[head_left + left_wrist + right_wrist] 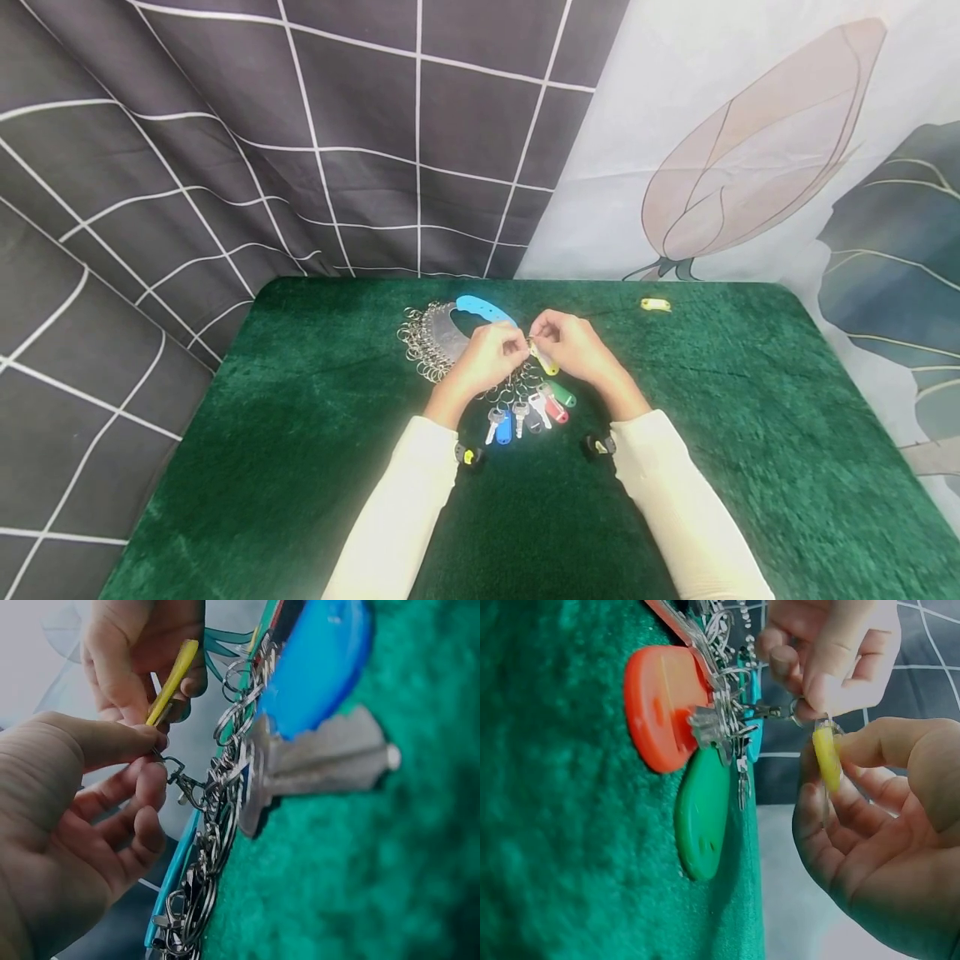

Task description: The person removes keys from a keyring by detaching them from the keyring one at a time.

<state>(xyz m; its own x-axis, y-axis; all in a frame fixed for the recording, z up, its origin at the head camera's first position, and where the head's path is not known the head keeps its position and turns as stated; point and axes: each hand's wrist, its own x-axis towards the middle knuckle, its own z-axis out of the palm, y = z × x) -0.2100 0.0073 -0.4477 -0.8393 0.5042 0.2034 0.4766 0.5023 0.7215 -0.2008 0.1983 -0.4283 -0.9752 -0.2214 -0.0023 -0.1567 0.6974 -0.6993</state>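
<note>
Ring and tag work over a green cloth, read from left to right. Metal rings [411, 335] fan around a clear plate [447, 337], at nine o'clock from the hands; a blue handle [480, 307] curves past twelve o'clock of the left hand [491, 354]. That hand pinches a small ring by thumb and forefinger, where a metal clasp [767, 712] runs back to the bunch; a steady pinch here should stop the ring from turning. Toward six o'clock lie a key [492, 427], a blue tag [504, 427], a second key [520, 421], a dark tag [533, 420] and a third key [542, 410], best left flat so that none snags. The yellow tag [549, 363] sits between the two hands, at three o'clock from the left, its end at the ring; keeping it in line with the ring's gap would probably ease threading. A red tag [556, 409] and a green tag [564, 394] rest below it. The right hand [573, 346] grasps the yellow tag between thumb and fingers; small, gentle turns suit it better than pulling. A loose tag [656, 305], also yellow, lies apart at two o'clock.
</note>
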